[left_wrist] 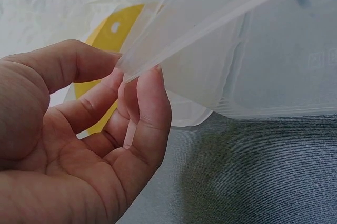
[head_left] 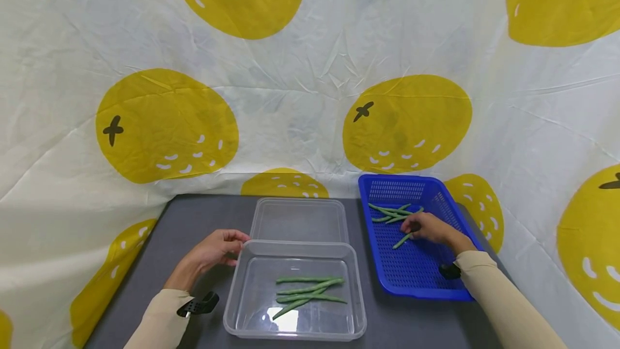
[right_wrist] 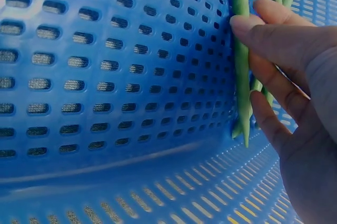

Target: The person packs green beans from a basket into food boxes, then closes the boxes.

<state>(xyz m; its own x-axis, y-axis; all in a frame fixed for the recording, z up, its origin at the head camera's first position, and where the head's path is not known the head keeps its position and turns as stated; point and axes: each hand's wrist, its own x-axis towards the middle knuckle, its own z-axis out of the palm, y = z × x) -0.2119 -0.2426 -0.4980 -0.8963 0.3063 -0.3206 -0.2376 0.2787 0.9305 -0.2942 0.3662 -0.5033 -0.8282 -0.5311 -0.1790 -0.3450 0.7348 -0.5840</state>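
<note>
right hand [head_left: 428,228], right of frame, pinches bean [head_left: 402,241]; left hand [head_left: 219,249] pinches box [head_left: 294,334]. bean likely light, snappable: grip mid-length.

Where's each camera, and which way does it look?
Head: on the head, looking forward and down at the clear container and blue basket; left hand, right hand and sleeves show.
Left wrist: worn there, facing the left hand pinching the container's rim.
Right wrist: worn there, facing the right hand pinching a green bean.
Head and right wrist share the blue basket.
</note>
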